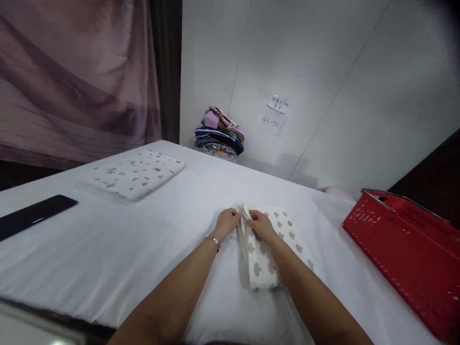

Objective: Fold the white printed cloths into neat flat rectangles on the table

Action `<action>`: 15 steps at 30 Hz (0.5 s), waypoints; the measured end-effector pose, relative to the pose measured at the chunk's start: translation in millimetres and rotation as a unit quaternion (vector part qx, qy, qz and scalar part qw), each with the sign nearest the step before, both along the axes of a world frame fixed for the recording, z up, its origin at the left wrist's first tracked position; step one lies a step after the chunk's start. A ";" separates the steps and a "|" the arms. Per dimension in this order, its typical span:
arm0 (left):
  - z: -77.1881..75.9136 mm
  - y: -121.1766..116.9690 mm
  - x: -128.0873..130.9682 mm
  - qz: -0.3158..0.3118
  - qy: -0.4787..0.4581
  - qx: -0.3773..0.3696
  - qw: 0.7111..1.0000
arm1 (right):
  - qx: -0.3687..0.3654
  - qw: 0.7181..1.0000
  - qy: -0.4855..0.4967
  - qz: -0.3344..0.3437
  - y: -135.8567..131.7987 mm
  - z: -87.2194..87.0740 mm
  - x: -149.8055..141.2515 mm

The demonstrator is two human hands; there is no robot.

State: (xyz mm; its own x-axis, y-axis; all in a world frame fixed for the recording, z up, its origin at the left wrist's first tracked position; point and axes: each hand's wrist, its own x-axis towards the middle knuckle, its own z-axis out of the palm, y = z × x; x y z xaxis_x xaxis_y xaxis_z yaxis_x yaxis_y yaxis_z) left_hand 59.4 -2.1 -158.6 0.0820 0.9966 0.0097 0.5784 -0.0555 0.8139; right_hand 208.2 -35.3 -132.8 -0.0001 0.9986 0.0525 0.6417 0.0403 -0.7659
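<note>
A folded white cloth with grey mouse-head prints (283, 230) lies on the white-covered table (143, 239) in front of me. My left hand (227, 223), with a thin bracelet on its wrist, pinches the stacked folds at the cloth's far left corner. My right hand (261, 225) rests on top of the same corner, fingers curled and closed on the fabric. Both forearms reach in from the bottom edge.
A second folded patterned cloth (134, 173) lies at the far left of the table. A black flat object (32, 214) sits at the left edge. A red plastic basket (413, 249) stands at the right. Folded clothes (220, 135) are piled by the wall under paper notes (277, 104).
</note>
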 end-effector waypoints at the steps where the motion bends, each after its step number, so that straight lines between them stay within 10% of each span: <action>1: -1.7 2.1 -2.1 0.008 -0.001 0.004 1.000 | 0.008 1.000 -0.011 -0.006 -0.4 -0.4 -0.6; 15: 19.6 28.4 1.9 -0.006 0.069 -0.014 0.998 | 0.045 0.997 -0.050 -0.024 -1.9 -7.9 -1.9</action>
State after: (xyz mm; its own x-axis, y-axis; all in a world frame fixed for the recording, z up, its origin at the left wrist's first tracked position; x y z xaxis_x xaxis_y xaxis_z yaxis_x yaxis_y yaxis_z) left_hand 61.3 26.2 -139.0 0.0924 0.9952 -0.0309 0.6839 -0.0409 0.7284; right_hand 206.3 -37.1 -140.7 0.0369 0.9889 0.1436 0.7180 0.0737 -0.6921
